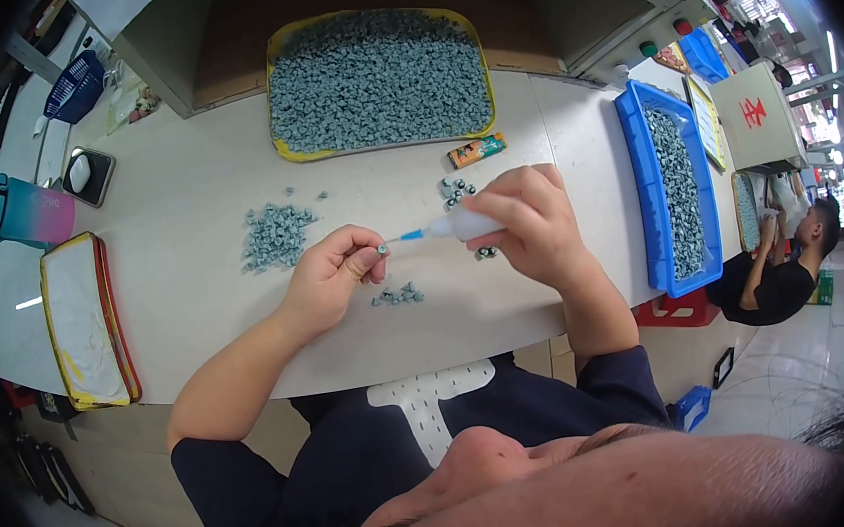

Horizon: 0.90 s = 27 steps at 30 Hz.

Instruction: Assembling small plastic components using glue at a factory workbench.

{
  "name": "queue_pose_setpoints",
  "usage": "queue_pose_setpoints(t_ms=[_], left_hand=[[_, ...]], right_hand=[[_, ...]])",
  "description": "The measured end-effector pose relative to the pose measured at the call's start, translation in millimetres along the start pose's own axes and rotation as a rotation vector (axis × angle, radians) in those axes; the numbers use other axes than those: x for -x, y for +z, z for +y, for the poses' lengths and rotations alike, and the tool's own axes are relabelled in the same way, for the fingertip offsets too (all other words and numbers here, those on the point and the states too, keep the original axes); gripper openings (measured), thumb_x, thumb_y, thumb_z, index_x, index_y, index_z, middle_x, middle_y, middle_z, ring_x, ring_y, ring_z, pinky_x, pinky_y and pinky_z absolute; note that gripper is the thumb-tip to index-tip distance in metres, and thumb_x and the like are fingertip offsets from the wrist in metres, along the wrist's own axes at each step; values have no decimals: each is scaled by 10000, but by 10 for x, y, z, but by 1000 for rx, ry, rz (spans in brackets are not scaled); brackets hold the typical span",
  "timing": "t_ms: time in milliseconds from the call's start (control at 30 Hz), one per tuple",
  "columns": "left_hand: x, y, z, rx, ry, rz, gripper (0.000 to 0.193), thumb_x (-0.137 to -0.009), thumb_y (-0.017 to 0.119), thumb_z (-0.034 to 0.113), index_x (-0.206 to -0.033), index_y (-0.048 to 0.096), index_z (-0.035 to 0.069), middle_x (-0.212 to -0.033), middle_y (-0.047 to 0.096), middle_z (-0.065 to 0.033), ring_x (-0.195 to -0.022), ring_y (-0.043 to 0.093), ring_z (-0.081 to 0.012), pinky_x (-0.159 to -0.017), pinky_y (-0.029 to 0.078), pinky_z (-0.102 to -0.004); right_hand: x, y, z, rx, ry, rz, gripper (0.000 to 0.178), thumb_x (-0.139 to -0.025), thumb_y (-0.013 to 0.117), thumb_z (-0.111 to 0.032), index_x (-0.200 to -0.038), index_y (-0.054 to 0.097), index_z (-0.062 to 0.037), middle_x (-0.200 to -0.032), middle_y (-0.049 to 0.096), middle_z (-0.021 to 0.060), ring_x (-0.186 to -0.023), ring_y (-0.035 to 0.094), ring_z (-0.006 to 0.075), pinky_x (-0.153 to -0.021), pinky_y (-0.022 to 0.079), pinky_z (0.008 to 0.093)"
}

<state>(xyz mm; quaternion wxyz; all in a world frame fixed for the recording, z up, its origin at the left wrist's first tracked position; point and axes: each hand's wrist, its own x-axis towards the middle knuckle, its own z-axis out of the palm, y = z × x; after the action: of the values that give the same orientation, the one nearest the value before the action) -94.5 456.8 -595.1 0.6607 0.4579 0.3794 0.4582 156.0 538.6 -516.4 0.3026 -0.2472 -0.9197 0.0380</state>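
Note:
Between thumb and fingers, my left hand (335, 276) pinches a small grey-green part (382, 251). My right hand (537, 221) is closed around a white squeeze bottle (467, 224) with a blue-based needle tip (410, 235). That needle points left, its end at or very close to the pinched part; I cannot tell if they touch. A heap of similar grey-green parts (277, 238) lies left of my left hand, and a smaller group (400, 295) lies just below it. Several shiny dark-topped pieces (456, 192) sit beside my right hand, partly hidden by it.
A yellow-rimmed tray (283, 147) full of grey-green parts stands at the back, near a small orange-green box (477, 150). At right is a blue bin (649, 193) of parts; at left, a white-lined tray (80, 313) and a tumbler (26, 210). A co-worker (788, 257) sits far right.

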Motion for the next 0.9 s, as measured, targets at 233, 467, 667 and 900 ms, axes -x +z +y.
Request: queue_pose_setpoints(t_ms=[233,467,667,900], left_hand=[[69,123,11,4,5,38,171,-1001,485,155,-1020,545,-4,-807,565,-29,-745,516,-95,-715,452,-244],[182,310,137,-15,-17,56,160,-995,485,132,-1020,546,-14,-789,567,-31,-726,526,-101,-695,453,-244],[290,366,200,-27,-12,45,124,-972,493,84,-1014,556,-14,-808,579,-31,-731,542,-82,-699,468,-232],[293,381,164,-16,-8,23,107,-962,504,58,-1017,556,-18,-819,583,-30,-735,545,-78,-707,475,-232]], right_hand=[[82,273,84,-488,532,124,354,-727,789,-88,-1044,636,-58,-1034,659,76,-944,612,197,-865,467,327],[20,597,-188,-689,568,-97,527,-767,780,-140,-1209,510,-40,-1106,647,107,-1000,636,201,-853,501,316],[-32,302,-198,-470,350,-15,483,-763,760,-136,-1183,548,-24,-1082,641,124,-965,633,266,-831,499,350],[210,255,-38,-12,276,-159,174,-789,670,-67,-952,665,-7,-965,646,132,-872,591,315,-804,485,383]])
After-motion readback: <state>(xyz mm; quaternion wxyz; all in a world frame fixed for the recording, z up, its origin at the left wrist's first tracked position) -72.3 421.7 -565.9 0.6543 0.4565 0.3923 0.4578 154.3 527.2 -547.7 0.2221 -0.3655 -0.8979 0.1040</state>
